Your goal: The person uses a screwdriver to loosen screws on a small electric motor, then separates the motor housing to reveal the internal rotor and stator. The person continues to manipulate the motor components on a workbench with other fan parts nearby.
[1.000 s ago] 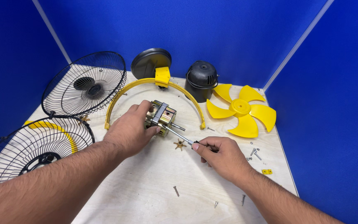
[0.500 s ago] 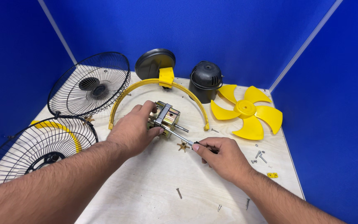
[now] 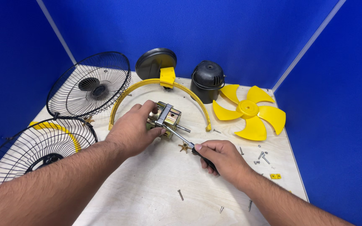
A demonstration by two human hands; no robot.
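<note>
Left hand (image 3: 131, 133) clenched around fan motor (image 3: 164, 118) mid-worktop (image 3: 147, 184), right hand (image 3: 219, 157) at four o'clock gripping screwdriver (image 3: 186, 140) against it.

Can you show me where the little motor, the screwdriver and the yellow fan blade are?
motor (image 3: 167, 118): head view, its metal frame.
screwdriver (image 3: 180, 137): head view, its bare shaft.
yellow fan blade (image 3: 248, 108): head view, its round hub.

The right hand (image 3: 223, 159) drew slightly back toward the body, so more screwdriver (image 3: 180, 136) shaft showed, its tip at the motor (image 3: 166, 117). The left hand (image 3: 133, 132) shifted a little on the motor, thumb lower.
</note>
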